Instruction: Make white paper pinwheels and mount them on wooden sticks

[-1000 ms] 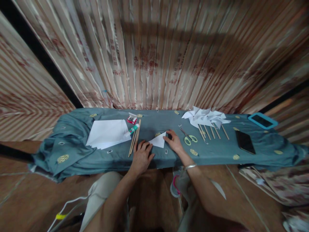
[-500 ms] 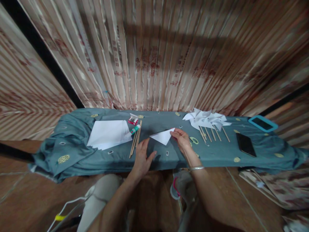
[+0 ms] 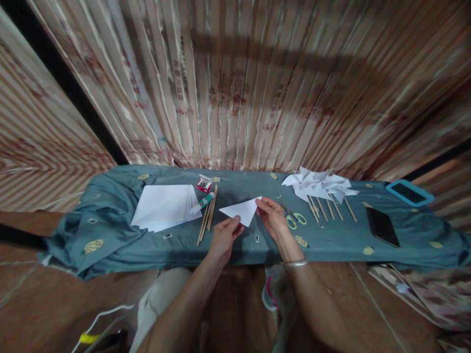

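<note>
A white sheet of paper folded into a triangle (image 3: 241,211) is held above the middle of the cloth-covered table. My left hand (image 3: 225,234) pinches its lower edge between thumb and fingers. At the triangle's upper right corner, my right hand (image 3: 271,214) grips the paper with its fingertips. Scissors with pale green handles (image 3: 295,219) lie just right of my right hand. To the left of my left hand are several wooden sticks (image 3: 206,218) and a green and white glue stick (image 3: 204,201).
A stack of white paper (image 3: 162,206) lies on the left, near a small red box of pins (image 3: 204,184). Paper pinwheels (image 3: 318,184) on sticks lie at the back right. Beyond are a black phone (image 3: 382,226) and a blue-framed device (image 3: 409,192).
My left hand has moved from beside the paper onto its lower edge and closed on it. The triangle has shifted slightly left, and more of the scissors shows.
</note>
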### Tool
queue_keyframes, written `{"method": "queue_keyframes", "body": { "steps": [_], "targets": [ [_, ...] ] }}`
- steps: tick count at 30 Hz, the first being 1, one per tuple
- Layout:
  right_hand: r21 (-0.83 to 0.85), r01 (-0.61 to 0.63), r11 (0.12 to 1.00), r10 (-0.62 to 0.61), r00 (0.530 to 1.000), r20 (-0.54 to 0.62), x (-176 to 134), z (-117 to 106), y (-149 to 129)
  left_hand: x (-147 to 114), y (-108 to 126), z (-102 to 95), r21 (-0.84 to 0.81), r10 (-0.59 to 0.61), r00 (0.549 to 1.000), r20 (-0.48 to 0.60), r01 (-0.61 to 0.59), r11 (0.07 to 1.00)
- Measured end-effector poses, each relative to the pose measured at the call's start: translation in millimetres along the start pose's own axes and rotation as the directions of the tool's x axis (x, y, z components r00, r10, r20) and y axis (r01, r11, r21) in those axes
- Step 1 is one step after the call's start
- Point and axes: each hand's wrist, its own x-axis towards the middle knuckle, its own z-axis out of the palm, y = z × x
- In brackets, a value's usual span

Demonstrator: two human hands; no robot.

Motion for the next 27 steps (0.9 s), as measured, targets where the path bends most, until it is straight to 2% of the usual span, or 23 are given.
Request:
{"method": "queue_keyframes", "body": {
  "steps": [7, 13, 16, 19, 22, 27],
  "targets": [
    [0.071, -0.012, 0.997, 0.014, 1.000, -0.020, 6, -3, 0, 1, 7, 1.5, 0.023, 0.023, 1.000, 0.015, -0.024, 0.999],
    [0.116, -0.032, 0.993, 0.031, 0.999, 0.010, 7, -4, 4, 3, 10, -1.4, 0.030, 0.037, 0.999, 0.011, -0.037, 0.999],
    [0.140, -0.043, 0.989, 0.039, 0.999, 0.030, 6, -7, 4, 1, 10, 0.1, 0.045, -0.048, 0.992, 0.120, 0.043, 0.998],
    [0.216, -0.077, 0.973, 0.060, 0.995, 0.084, 4, -12, 1, -1, 11, 1.9, 0.070, -0.182, 0.952, 0.245, 0.170, 0.983],
    [0.269, -0.121, 0.956, 0.089, 0.988, 0.127, 2, -18, -2, 0, 11, 4.2, 0.054, -0.242, 0.930, 0.278, 0.236, 0.970],
    [0.267, -0.128, 0.955, 0.085, 0.982, 0.168, 3, -25, -9, 2, 10, 10.6, 0.025, -0.277, 0.925, 0.261, 0.281, 0.959]
  ]
}}
